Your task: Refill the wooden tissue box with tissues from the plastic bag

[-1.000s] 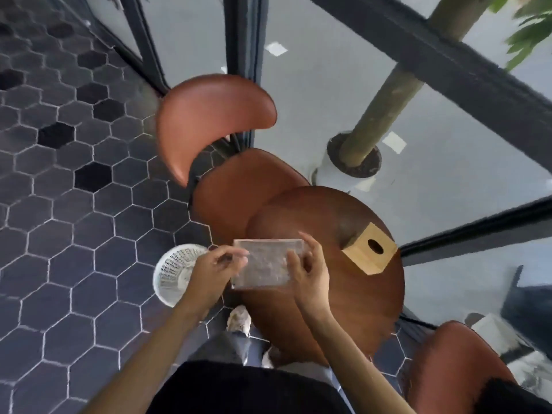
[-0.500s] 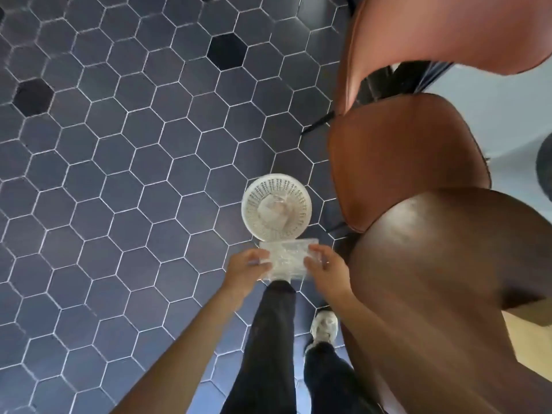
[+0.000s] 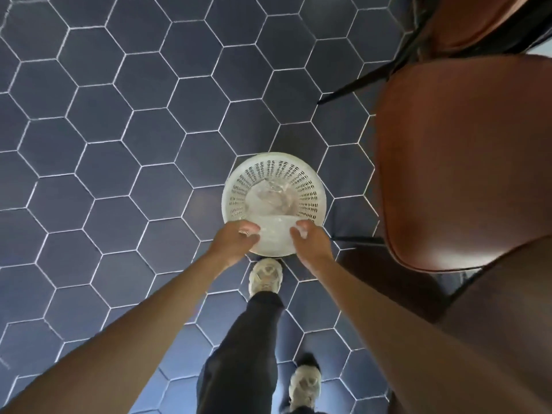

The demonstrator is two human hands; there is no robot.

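Observation:
Both my hands hold a clear, crumpled plastic bag point(image 3: 274, 234) stretched between them, low over the near rim of a white perforated waste basket point(image 3: 239, 189) on the floor. My left hand point(image 3: 233, 240) pinches the bag's left end and my right hand point(image 3: 310, 243) pinches its right end. The bag looks flat, and I cannot tell whether anything is in it. More crumpled clear plastic point(image 3: 271, 195) lies at the bottom of the basket. The wooden tissue box is out of view.
Dark blue hexagonal floor tiles point(image 3: 119, 144) spread to the left. A brown chair seat point(image 3: 466, 162) on black legs stands close on the right, with the brown round table's edge point(image 3: 507, 309) below it. My legs and light shoes point(image 3: 265, 276) stand just behind the basket.
My view has swung from the table with the wooden box down to the floor. Both hands have carried the plastic bag away from the table and lowered it over the waste basket.

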